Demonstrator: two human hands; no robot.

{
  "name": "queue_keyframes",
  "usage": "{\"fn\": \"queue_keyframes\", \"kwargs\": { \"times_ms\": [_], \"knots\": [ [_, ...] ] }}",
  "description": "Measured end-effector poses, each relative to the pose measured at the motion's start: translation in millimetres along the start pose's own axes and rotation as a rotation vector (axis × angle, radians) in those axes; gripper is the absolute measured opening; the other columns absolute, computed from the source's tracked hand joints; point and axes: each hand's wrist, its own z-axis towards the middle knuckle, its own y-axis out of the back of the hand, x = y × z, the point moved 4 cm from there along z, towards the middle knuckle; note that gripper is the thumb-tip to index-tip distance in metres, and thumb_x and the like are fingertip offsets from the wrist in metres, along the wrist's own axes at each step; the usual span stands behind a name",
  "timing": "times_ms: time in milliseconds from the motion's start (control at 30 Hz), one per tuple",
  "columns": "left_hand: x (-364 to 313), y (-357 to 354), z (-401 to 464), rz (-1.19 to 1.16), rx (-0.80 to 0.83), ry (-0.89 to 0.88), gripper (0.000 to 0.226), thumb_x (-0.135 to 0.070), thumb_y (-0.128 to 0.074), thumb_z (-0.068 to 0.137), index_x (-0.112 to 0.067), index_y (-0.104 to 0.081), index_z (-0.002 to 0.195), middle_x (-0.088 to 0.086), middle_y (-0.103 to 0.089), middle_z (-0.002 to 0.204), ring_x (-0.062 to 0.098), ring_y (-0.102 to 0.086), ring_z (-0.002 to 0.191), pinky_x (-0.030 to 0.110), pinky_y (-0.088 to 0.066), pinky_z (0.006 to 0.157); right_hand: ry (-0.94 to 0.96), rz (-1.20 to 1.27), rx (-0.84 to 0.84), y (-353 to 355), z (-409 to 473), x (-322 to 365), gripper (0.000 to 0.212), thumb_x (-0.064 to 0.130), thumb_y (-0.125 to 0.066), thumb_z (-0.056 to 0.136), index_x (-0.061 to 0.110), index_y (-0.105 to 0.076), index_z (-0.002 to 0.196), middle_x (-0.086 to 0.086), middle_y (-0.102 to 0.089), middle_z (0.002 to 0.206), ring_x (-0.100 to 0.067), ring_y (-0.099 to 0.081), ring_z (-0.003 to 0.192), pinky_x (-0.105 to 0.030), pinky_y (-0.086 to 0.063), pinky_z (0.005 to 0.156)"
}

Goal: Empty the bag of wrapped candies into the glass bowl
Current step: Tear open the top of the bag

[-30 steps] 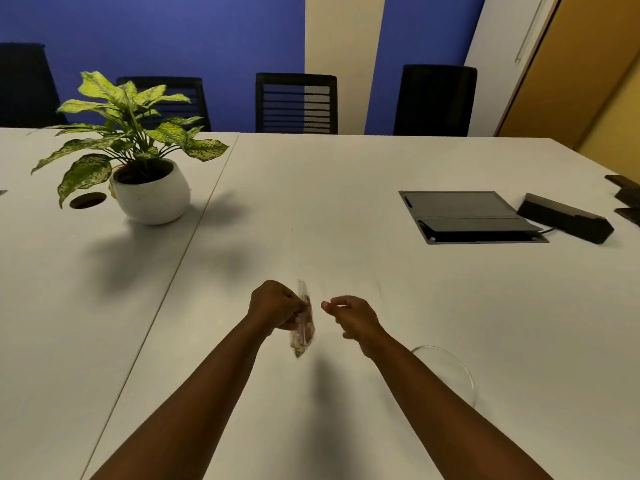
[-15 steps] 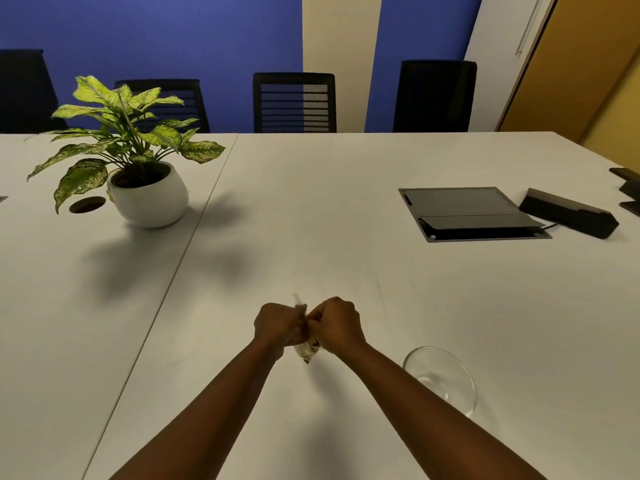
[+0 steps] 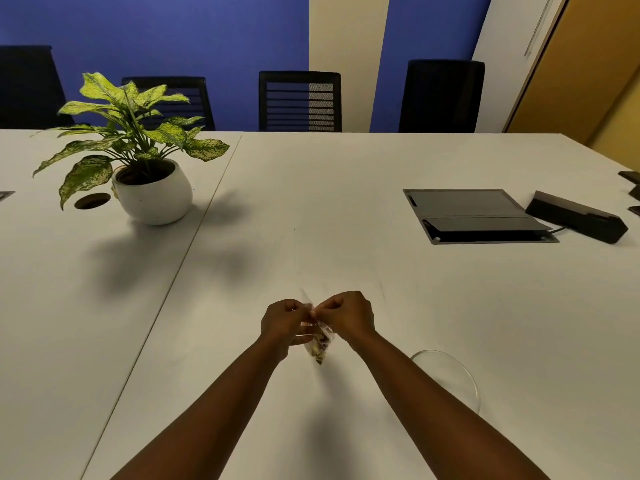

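A small clear plastic bag of wrapped candies (image 3: pixel 319 344) hangs above the white table between both hands. My left hand (image 3: pixel 282 322) pinches the bag's top from the left, and my right hand (image 3: pixel 348 315) pinches it from the right, fingertips nearly touching. The candies sit bunched in the bag's lower end. The glass bowl (image 3: pixel 457 372) stands on the table to the right of the bag, partly hidden behind my right forearm; it looks empty.
A potted plant in a white pot (image 3: pixel 152 194) stands at the far left beside a round cable hole (image 3: pixel 91 201). A grey cable hatch (image 3: pixel 474 214) and a black box (image 3: pixel 576 221) lie at the far right. Black chairs line the far table edge.
My right hand has closed in from the right and taken hold of the bag's top beside my left hand. Both hands with the bag have come a little nearer to me.
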Motion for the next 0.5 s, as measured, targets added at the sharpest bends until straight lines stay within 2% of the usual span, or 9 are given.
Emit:
{"fn": "queue_keyframes", "kwargs": {
  "times_ms": [100,200,267,333,400,500],
  "knots": [
    [0.4,-0.1,2.1,-0.01,0.009,-0.011,0.02,-0.009,-0.056,0.089,-0.01,-0.058,0.068,0.01,-0.067,0.075,0.025,-0.068,0.068,0.027,-0.053,0.059,-0.069,0.132,0.037,2.3,0.8,-3.6,0.008,0.018,-0.076,0.073,0.013,-0.074,0.068,-0.013,-0.076,0.09,-0.026,-0.071,0.083,-0.04,-0.059,0.082],
    [-0.9,-1.6,4.0,0.026,-0.015,-0.027,0.021,-0.006,-0.054,0.088,-0.011,-0.059,0.067,0.009,-0.067,0.072,0.023,-0.068,0.069,0.027,-0.053,0.06,-0.124,0.2,0.033,3.4,2.0,-6.5,0.018,0.012,-0.073,0.076,0.015,-0.068,0.06,-0.017,-0.074,0.094,-0.033,-0.07,0.09,-0.048,-0.058,0.084],
    [-2.6,-3.7,4.6,0.065,-0.04,-0.051,0.021,-0.007,-0.055,0.088,-0.01,-0.06,0.068,0.008,-0.066,0.07,0.021,-0.067,0.067,0.026,-0.053,0.059,-0.065,0.103,-0.001,2.8,3.5,-4.0,0.01,0.013,-0.068,0.08,0.007,-0.072,0.073,-0.015,-0.074,0.096,-0.031,-0.07,0.091,-0.045,-0.058,0.085],
    [-4.1,-5.2,5.2,0.098,-0.059,-0.072,0.02,-0.007,-0.054,0.087,-0.01,-0.059,0.067,0.008,-0.065,0.07,0.023,-0.067,0.068,0.026,-0.053,0.06,0.013,-0.038,-0.043,1.7,3.2,0.0,0.015,0.015,-0.062,0.083,0.006,-0.074,0.085,-0.01,-0.075,0.098,-0.026,-0.068,0.093,-0.033,-0.056,0.081],
    [-4.1,-5.7,5.0,0.127,-0.063,-0.07,0.02,-0.006,-0.052,0.086,-0.01,-0.057,0.067,0.009,-0.064,0.07,0.024,-0.065,0.068,0.027,-0.053,0.061,0.058,-0.124,-0.048,-0.5,1.6,3.0,0.018,0.016,-0.059,0.086,0.008,-0.074,0.092,-0.007,-0.075,0.101,-0.022,-0.068,0.096,-0.024,-0.048,0.074],
    [-2.5,-8.7,2.1,0.158,-0.04,-0.039,0.019,-0.011,-0.05,0.086,-0.01,-0.054,0.067,0.008,-0.062,0.07,0.024,-0.065,0.065,0.026,-0.052,0.054,0.101,-0.173,-0.036,-4.3,0.4,4.9,0.02,0.018,-0.059,0.087,0.008,-0.074,0.095,-0.008,-0.075,0.101,-0.021,-0.068,0.095,-0.021,-0.045,0.073]
  ]
}}
